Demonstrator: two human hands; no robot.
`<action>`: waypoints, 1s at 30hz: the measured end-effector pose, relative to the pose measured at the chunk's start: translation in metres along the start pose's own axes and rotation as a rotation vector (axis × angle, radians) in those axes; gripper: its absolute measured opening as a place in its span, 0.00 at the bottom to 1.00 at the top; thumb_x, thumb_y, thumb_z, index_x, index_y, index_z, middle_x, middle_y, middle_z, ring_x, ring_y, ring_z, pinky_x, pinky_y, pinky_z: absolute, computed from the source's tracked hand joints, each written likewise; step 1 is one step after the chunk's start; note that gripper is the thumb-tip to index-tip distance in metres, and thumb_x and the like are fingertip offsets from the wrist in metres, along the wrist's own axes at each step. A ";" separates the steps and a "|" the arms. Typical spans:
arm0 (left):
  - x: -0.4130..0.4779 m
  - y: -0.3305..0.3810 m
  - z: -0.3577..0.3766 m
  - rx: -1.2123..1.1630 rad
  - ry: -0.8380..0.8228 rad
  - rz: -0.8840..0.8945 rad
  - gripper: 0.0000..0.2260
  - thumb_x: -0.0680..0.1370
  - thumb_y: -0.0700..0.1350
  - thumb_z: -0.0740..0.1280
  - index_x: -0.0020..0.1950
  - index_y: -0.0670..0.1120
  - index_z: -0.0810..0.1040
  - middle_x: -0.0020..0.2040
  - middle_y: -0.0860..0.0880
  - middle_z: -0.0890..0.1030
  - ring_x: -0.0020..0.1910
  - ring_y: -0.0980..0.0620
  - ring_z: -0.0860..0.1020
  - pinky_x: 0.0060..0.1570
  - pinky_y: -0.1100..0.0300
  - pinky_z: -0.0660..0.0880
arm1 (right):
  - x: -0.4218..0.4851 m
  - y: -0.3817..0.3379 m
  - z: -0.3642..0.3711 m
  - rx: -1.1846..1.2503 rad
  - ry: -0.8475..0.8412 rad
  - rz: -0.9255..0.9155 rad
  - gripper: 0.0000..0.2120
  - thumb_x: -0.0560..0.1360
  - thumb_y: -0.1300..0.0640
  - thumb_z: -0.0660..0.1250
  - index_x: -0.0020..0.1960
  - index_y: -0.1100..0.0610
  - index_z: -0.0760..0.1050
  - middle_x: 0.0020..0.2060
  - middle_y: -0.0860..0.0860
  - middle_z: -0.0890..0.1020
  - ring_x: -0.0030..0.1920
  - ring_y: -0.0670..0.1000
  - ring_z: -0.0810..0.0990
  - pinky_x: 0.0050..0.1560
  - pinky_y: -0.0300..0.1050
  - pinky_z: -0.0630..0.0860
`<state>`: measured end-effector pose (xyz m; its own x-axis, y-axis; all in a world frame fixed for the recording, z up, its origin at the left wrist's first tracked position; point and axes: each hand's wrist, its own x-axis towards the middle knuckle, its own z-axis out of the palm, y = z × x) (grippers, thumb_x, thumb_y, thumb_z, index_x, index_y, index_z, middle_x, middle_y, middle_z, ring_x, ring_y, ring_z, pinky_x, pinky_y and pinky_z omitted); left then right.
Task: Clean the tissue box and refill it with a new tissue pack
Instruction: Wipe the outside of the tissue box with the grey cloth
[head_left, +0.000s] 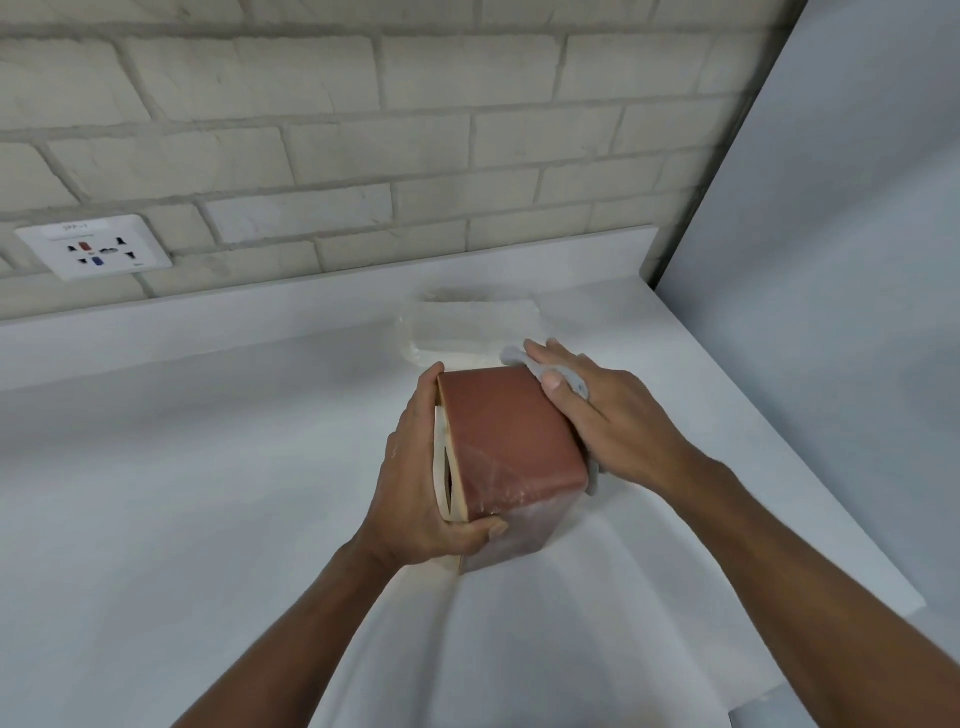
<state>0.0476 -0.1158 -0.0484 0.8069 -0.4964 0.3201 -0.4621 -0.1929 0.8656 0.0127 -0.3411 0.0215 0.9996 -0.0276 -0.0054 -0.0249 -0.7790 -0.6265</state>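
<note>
Fingers (431, 379) of the left hand (415, 483) clasp the tissue box (509, 431), steadying it while the flat right hand (613, 421) presses a cloth (569, 382).

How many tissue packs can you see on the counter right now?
1. The clear-wrapped tissue pack lies on the white counter near the wall, just behind the brown tissue box. Another could be hidden behind the box.

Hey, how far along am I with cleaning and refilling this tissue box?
Nothing looks finished yet. Wiping is in hand: your left hand grips the tissue box, tipped on its side, while your right hand presses a grey cloth against its right face. The refill is left to do: the new tissue pack lies in its clear wrap on the counter behind the box.
</note>
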 end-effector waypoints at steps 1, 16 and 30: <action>0.000 0.000 0.000 -0.001 0.003 0.010 0.58 0.64 0.79 0.70 0.83 0.54 0.46 0.80 0.54 0.64 0.78 0.47 0.68 0.70 0.36 0.71 | -0.007 0.001 0.001 0.000 0.005 -0.034 0.23 0.81 0.36 0.46 0.75 0.33 0.59 0.76 0.37 0.59 0.78 0.47 0.56 0.78 0.50 0.55; 0.000 -0.002 -0.001 -0.003 -0.004 -0.010 0.59 0.63 0.77 0.72 0.83 0.56 0.47 0.81 0.54 0.65 0.78 0.47 0.68 0.70 0.37 0.71 | -0.008 -0.014 -0.004 -0.038 -0.028 -0.142 0.21 0.85 0.47 0.50 0.77 0.47 0.62 0.76 0.40 0.62 0.77 0.36 0.51 0.78 0.44 0.51; 0.002 -0.003 -0.003 0.013 -0.027 -0.046 0.61 0.63 0.75 0.73 0.84 0.48 0.48 0.80 0.48 0.67 0.79 0.45 0.68 0.70 0.34 0.70 | -0.041 -0.031 0.004 -0.332 -0.130 -0.423 0.23 0.84 0.45 0.48 0.76 0.48 0.65 0.76 0.42 0.64 0.78 0.41 0.51 0.79 0.49 0.50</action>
<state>0.0520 -0.1137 -0.0496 0.8171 -0.5095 0.2699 -0.4299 -0.2264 0.8740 -0.0277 -0.3135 0.0382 0.9161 0.3920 0.0839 0.3975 -0.8616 -0.3156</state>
